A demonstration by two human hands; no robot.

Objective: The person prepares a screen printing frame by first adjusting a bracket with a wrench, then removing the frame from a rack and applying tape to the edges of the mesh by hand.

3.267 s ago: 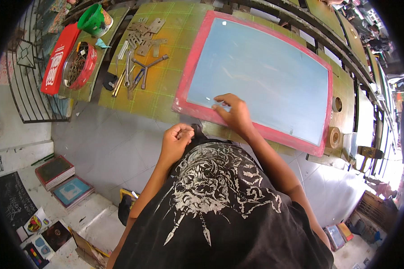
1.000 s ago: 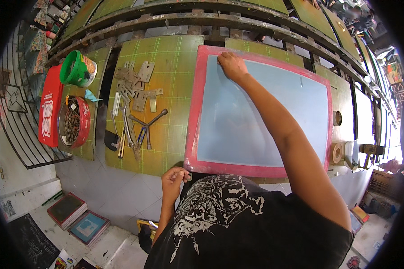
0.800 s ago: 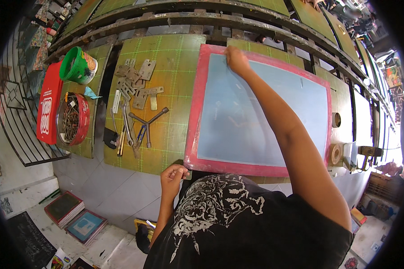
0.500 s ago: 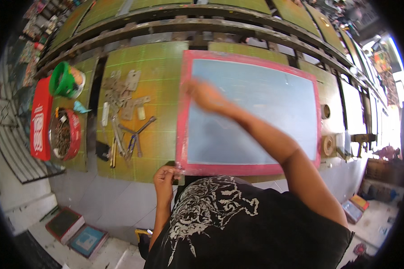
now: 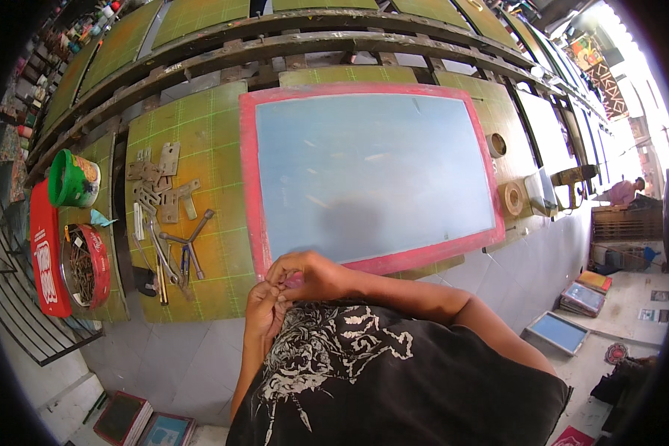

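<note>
A large screen-printing frame (image 5: 250,171) with red-pink edges and a pale blue mesh (image 5: 372,163) lies on the greenish board in front of me. At its near left corner my left hand (image 5: 262,311) and my right hand (image 5: 314,276) meet, fingers pinched together. Whatever sits between the fingertips is too small to make out. Left of the frame are a three-way socket wrench (image 5: 192,241), a spanner (image 5: 163,253) and a pile of several metal hinge plates (image 5: 160,182).
Farther left stand a green bucket (image 5: 70,178), a red tin of screws (image 5: 95,264) and a red box (image 5: 43,253). Tape rolls (image 5: 511,198) and a heat gun-like tool (image 5: 574,176) lie at the right. Long dark rails (image 5: 290,48) cross behind; smaller frames (image 5: 557,332) rest on the floor.
My right hand has come from the screen frame's upper left side down to my left hand at the near corner. The view has shifted, so the frame appears farther left.
</note>
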